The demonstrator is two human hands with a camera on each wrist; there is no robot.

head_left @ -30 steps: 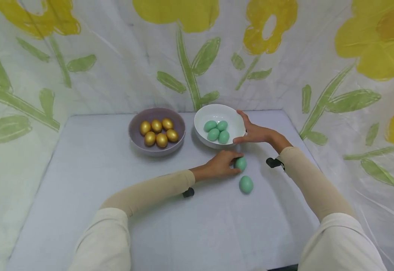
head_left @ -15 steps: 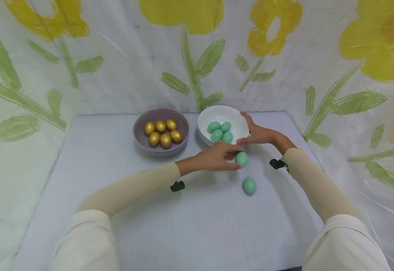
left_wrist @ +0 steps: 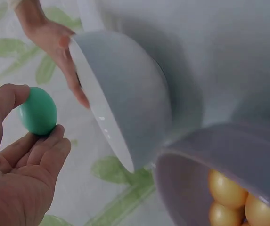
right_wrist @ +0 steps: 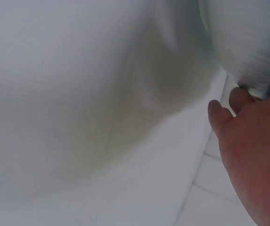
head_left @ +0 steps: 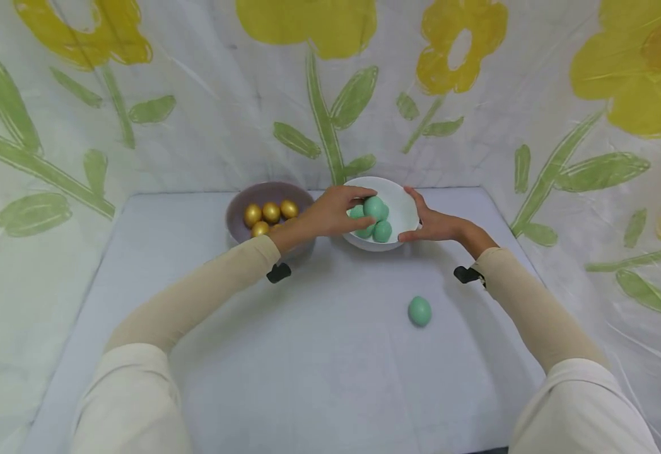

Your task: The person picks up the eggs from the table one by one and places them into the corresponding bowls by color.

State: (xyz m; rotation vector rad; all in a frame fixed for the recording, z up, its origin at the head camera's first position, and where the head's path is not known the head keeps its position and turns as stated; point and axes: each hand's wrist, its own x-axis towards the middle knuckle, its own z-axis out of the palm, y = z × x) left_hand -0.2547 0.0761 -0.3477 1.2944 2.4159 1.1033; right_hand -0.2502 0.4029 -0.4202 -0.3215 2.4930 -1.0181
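Between thumb and fingertips, my left hand pinches a green egg over the white bowl. The left wrist view shows the held egg apart from the bowl's wall. Several more green eggs lie inside the bowl, partly hidden by my left hand. My right hand holds the bowl's right side, thumb at the near rim and fingers at the far side. In the right wrist view, curled fingers of the right hand are against the bowl. One green egg lies on the table.
Left of the white bowl stands a mauve bowl with several gold eggs, partly covered by my left forearm. Both stand on a table with a white cover. Behind it hangs a flower-painted curtain.
My left hand has picked a green egg up off the table and carried it up and leftward over the white bowl. The right hand keeps its place on that bowl.
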